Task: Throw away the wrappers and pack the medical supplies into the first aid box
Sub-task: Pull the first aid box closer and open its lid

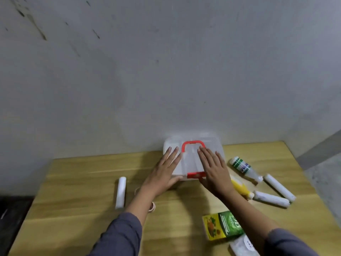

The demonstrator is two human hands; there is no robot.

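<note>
Both hands [186,170] flat on box [191,145].

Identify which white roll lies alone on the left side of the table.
The white roll left of the left hand, lying by itself. The other two rolls lie together on the right, beyond the right hand.

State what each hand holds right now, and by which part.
Neither hand grips anything. The left hand and right hand lie open and flat on the lid of the closed translucent white plastic box, either side of its red handle.
</note>
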